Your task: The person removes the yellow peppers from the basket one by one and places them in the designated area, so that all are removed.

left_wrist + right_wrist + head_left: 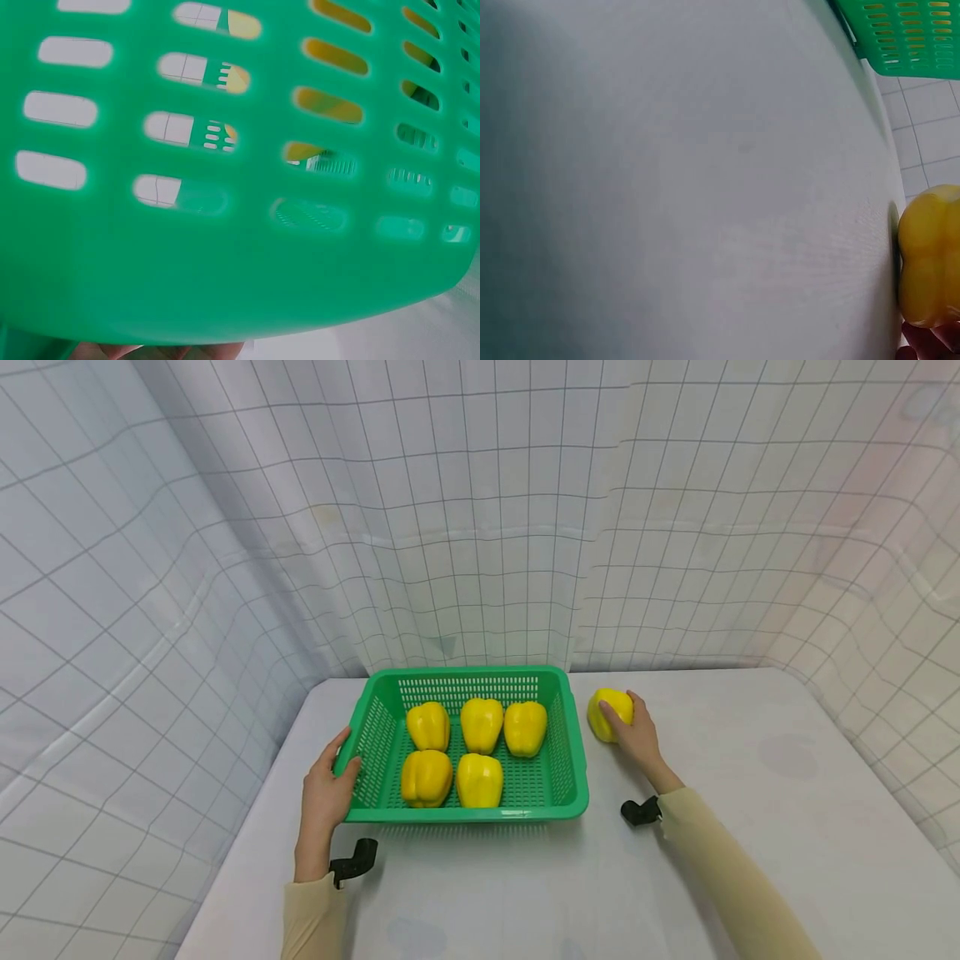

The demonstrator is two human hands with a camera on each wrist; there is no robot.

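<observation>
A green plastic basket (465, 815) with slotted walls stands on the table, several yellow bell peppers (480, 781) lying inside it. My left hand (327, 793) grips the basket's left rim, thumb over the edge and the other fingers outside. In the left wrist view the basket's wall (225, 277) fills most of the picture, and a few fingertips (217, 351) show below it. Right of the basket, my right hand (637, 735) holds another yellow bell pepper (611, 700) at table level. The right wrist view shows this pepper (930, 255) at its right edge, fingers partly hidden beneath.
A white table (720, 752) spreads under everything. White cloth with a dark grid (495, 527) hangs behind the table and along both sides. Each wrist carries a small black camera mount, one at the left (356, 860) and one at the right (641, 812).
</observation>
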